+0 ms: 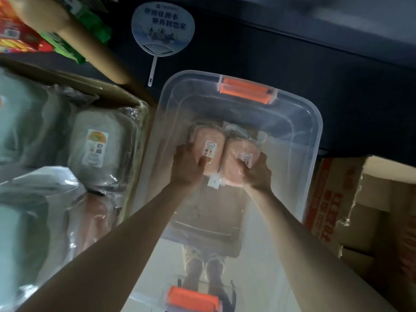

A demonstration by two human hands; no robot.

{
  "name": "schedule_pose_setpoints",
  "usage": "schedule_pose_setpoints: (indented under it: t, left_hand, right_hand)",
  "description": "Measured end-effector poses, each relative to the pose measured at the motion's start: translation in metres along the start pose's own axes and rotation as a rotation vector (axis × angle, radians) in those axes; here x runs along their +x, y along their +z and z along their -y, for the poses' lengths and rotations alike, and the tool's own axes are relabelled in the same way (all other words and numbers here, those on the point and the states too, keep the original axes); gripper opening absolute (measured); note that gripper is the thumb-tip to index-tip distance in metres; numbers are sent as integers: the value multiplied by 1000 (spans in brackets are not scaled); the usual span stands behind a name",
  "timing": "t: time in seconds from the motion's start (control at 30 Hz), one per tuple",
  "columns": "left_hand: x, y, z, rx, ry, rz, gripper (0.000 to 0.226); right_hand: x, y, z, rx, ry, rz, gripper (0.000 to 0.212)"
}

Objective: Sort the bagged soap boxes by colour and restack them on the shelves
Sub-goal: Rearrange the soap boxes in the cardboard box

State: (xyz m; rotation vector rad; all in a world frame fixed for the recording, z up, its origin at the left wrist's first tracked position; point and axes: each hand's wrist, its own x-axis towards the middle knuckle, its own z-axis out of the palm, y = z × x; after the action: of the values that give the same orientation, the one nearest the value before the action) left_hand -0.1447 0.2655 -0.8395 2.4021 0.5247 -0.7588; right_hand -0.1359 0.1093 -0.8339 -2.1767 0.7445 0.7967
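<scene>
Pink labelled boxes (pixel 212 140) in left hand (pixel 186 165), right hand (pixel 256 172).

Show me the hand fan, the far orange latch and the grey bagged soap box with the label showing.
hand fan (pixel 162 30): head view, printed face.
far orange latch (pixel 244 90): head view, its middle.
grey bagged soap box (pixel 97 147): head view, its label.

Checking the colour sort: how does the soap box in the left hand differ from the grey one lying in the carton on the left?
The pink soap box is gripped by the left hand over the clear bin; the grey soap box lies untouched in the carton. Colour differs: pink against grey. Both sit in clear bags with a white label facing the camera.
</scene>
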Motion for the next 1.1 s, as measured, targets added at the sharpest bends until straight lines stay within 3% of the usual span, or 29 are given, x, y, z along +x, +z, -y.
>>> schedule_pose_setpoints:
  t: [0.17, 0.43, 0.6, 0.77, 0.93, 1.1]
  left_hand:
    - [-44, -31, -4, 6, 15, 104, 51]
    - [-140, -137, -38, 211, 276, 169, 45]
    - [-221, -228, -67, 313, 451, 3, 49]
    - [-318, -307, -60, 341, 547, -213, 56]
    - [-407, -366, -27, 373, 613, -414, 55]
    - [-460, -422, 11, 414, 620, -488, 61]
  right_hand:
    - [-47, -27, 7, -167, -33, 111, 60]
    - [-165, -103, 59, -358, -273, 156, 48]
    - [-259, -159, 106, -434, -472, 90, 50]
    - [-366, -196, 140, -504, -690, -98, 54]
    - [-467, -202, 163, -470, -854, -217, 54]
    - [-543, -184, 189, -469, -922, -244, 54]
